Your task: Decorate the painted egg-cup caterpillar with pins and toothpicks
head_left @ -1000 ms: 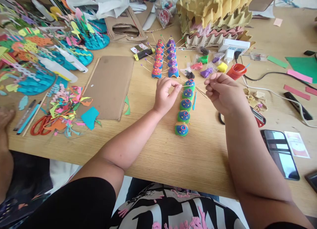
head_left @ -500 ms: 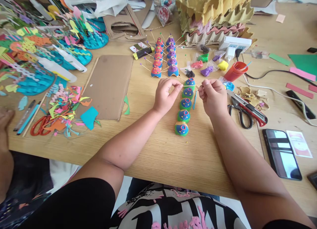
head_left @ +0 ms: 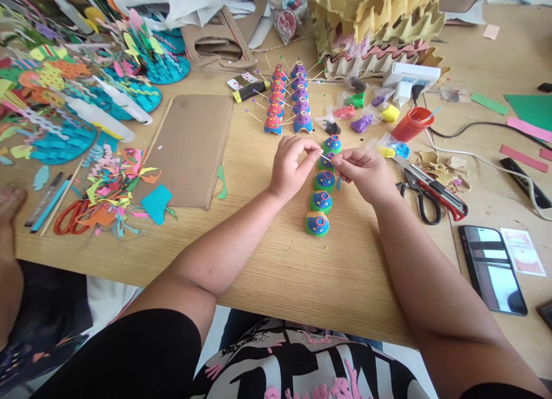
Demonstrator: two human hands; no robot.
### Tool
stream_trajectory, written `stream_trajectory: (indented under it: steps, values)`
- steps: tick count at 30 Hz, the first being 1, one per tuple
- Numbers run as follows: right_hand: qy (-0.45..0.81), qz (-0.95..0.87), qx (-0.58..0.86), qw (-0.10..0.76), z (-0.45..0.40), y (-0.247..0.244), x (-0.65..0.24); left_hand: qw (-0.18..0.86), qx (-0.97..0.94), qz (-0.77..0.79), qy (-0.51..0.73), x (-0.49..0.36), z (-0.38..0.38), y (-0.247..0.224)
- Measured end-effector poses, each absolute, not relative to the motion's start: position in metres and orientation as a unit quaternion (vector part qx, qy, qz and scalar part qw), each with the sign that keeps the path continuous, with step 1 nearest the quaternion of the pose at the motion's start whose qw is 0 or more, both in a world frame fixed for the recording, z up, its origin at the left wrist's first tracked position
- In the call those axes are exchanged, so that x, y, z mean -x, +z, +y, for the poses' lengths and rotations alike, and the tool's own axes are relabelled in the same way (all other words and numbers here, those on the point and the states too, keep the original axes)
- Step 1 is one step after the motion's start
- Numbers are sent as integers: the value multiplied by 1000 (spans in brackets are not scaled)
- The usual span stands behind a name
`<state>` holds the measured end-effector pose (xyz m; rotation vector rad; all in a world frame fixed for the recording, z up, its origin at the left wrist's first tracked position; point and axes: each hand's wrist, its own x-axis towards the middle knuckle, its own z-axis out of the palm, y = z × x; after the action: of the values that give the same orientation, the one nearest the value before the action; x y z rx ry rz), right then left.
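My left hand (head_left: 293, 164) pinches one end of a thin pale toothpick (head_left: 326, 157) above a row of blue-and-green egg-carton cups (head_left: 321, 202). My right hand (head_left: 363, 172) closes its fingertips on the other end. The cups carry clay rings and small dots, and my fingers partly cover those at the far end. A light-blue stick beside the row is mostly hidden by my right hand. Behind my hands stand two more rows, red-and-blue cups (head_left: 273, 123) and purple-and-blue cups (head_left: 302, 122), with ball-tipped toothpicks sticking out sideways.
Bags of coloured clay (head_left: 361, 122) and an orange cup (head_left: 413, 124) lie beyond my right hand. A utility knife (head_left: 435, 189), scissors (head_left: 425, 206) and phone (head_left: 493, 269) are rightward. Cardboard (head_left: 190, 152) and paper scraps (head_left: 114, 189) are leftward; another person's hand (head_left: 11, 203) rests at far left.
My right hand has moved left, bringing its fingertips close to my left hand's at the toothpick. The light-blue stick is now mostly covered. My left hand has hardly moved.
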<state>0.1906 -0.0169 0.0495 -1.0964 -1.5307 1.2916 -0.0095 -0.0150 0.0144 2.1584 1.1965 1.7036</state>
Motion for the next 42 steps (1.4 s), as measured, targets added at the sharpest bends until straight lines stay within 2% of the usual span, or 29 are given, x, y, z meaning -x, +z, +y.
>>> stream_trajectory:
  steps: [6,11,16,22,29,33,36,42]
  values:
    - [485,-624,441,426,-19,49,-186,111,-688,418,583,8,-17,12]
    - [475,-622,427,452,-20,50,-182,100,-743,385,537,5,-18,17]
    - [473,-630,413,456,-20,45,-178,128,-719,388,562,3,-18,16]
    - [459,-571,421,535,-13,39,-181,180,-697,396,569,1,-23,13]
    - [552,-496,391,544,-8,31,-186,90,-722,400,558,4,-21,15]
    - [553,-506,394,532,-9,30,-185,74,-725,398,557,5,-19,14]
    - [536,-525,387,536,-10,31,-184,106,-707,403,572,4,-18,10]
    - [487,-537,413,551,-12,32,-184,239,-651,399,599,0,-14,6]
